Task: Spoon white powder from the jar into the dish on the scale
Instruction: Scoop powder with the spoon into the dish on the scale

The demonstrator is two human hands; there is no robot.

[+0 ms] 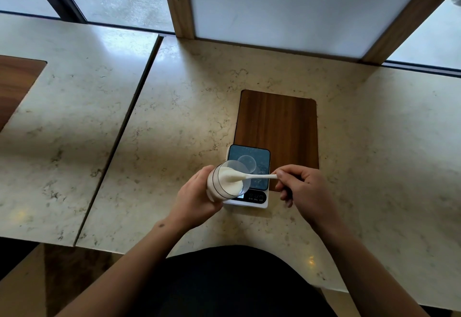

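Head view: tilted jar (pixel 225 182) of white powder (pixel 233 187) is gripped by left hand (pixel 197 199); spoon (pixel 249 177) is pinched by right hand (pixel 301 189), above scale (pixel 259 202).

The scale (pixel 249 177) sits on the bench (pixel 174 107), near the middle of the scene, with its far part lying over the near left corner of a wooden inlay panel (pixel 277 127) set into the bench top. The dish (pixel 247 163) rests on the scale's platform, toward its far left. The left hand (pixel 197 197) holds the jar (pixel 225 183) tilted just left of the scale, its mouth over the scale's near left corner and facing right. The right hand (pixel 301 189), right of the scale, holds a spoon (pixel 247 177) lying across the platform, its bowl inside the jar mouth. Further left, across a seam, lies a second bench slab (pixel 64 97). Beyond the bench's far edge stands a framed panel (pixel 287 9).
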